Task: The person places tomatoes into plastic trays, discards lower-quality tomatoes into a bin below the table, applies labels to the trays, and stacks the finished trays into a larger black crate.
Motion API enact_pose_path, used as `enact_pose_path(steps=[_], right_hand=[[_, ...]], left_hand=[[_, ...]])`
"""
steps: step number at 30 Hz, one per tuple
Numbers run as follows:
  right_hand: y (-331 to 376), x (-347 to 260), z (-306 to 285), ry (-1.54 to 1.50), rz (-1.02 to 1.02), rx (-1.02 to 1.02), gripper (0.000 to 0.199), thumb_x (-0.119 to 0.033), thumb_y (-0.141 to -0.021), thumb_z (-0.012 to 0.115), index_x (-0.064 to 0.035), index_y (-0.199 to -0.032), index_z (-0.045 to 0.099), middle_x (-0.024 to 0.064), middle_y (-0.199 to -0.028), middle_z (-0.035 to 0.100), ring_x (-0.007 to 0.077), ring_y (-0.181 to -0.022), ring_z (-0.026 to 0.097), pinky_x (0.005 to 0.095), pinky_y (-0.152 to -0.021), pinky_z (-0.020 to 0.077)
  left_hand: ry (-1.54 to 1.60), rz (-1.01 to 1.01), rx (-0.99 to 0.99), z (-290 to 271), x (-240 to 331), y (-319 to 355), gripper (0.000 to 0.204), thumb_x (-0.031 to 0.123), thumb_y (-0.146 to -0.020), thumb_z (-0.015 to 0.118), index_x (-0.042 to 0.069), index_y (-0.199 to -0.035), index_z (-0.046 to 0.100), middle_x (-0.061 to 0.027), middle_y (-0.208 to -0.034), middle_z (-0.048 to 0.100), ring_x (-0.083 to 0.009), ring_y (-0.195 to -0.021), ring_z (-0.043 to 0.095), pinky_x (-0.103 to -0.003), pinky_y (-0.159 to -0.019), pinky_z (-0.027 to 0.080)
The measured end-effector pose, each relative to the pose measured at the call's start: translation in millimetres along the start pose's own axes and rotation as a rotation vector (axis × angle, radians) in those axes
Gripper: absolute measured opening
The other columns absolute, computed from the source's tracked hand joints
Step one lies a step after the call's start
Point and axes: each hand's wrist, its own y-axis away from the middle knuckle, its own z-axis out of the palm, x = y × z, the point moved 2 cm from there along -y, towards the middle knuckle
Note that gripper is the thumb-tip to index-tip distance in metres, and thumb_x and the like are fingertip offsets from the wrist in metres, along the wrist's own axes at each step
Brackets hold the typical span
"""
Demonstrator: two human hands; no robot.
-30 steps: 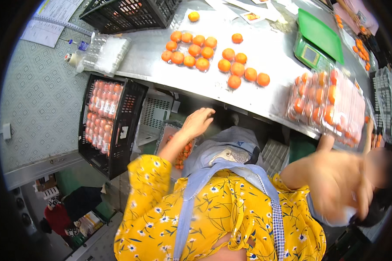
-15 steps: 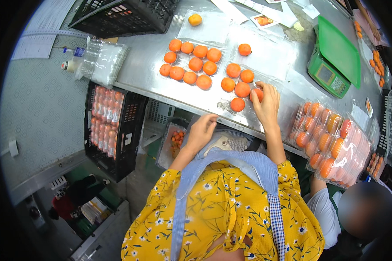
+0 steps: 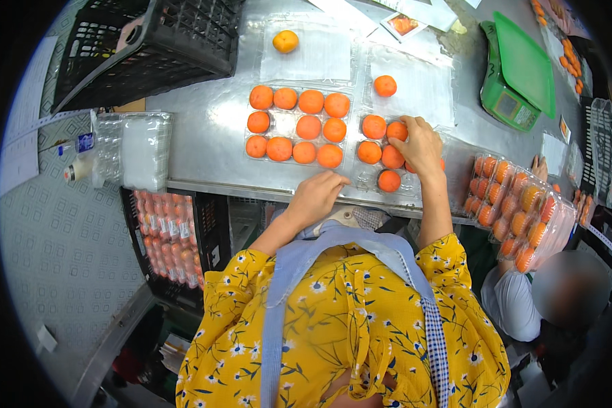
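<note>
My right hand (image 3: 420, 148) bends over the right clear plastic tray (image 3: 404, 183), thumb and fingers closed round a mandarin (image 3: 396, 130) in its upper row. Several mandarins sit beside it, and others are partly hidden under the hand. My left hand (image 3: 316, 197) is empty, with fingers loosely bent, at the front edge of the table below the left tray. This left clear tray (image 3: 249, 151) holds rows of mandarins (image 3: 309, 127), with one gap in the middle row. Single mandarins lie on the tray lids behind: a yellower one (image 3: 285, 41) at left, an orange one (image 3: 385, 86) at right.
A black crate (image 3: 190, 41) stands back left, a green scale (image 3: 520, 75) back right. Stacked filled clear packs (image 3: 517, 204) are at the right edge, by a co-worker (image 3: 510, 306). Empty clear packs (image 3: 139, 149) lie left, above a crate of packed fruit (image 3: 170, 238).
My view has shifted. My right hand has moved from a mandarin at the tray's right side up to one in the upper row. My left hand stays near the table edge.
</note>
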Motion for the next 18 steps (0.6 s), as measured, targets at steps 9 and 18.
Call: enact_pose_path(steps=[9, 18], right_hand=[[-0.2, 0.2, -2.3, -0.261, -0.156, 0.045, 0.033, -0.008, -0.063, 0.069, -0.0034, -0.092, 0.055, 0.0122, -0.087, 0.054, 0.0301, -0.085, 0.052, 0.0382, -0.073, 0.0435], [-5.7, 10.5, -1.3, -0.375, -0.142, -0.029, 0.040, -0.008, -0.063, 0.070, -0.0055, -0.101, 0.056, 0.0109, -0.086, 0.054, 0.0281, -0.082, 0.054, 0.0350, -0.072, 0.0448]], left_hand=[[0.125, -0.028, -0.008, -25.4, -2.1, -49.5, 0.015, 0.003, -0.081, 0.052, 0.005, -0.096, 0.057, -0.0104, -0.090, 0.059, -0.0247, -0.082, 0.059, -0.031, -0.068, 0.046], [0.226, -0.029, -0.032, -3.9, 17.0, -84.0, 0.015, 0.008, -0.082, 0.051, 0.007, -0.096, 0.056, -0.0089, -0.085, 0.059, -0.0239, -0.078, 0.058, -0.033, -0.065, 0.046]])
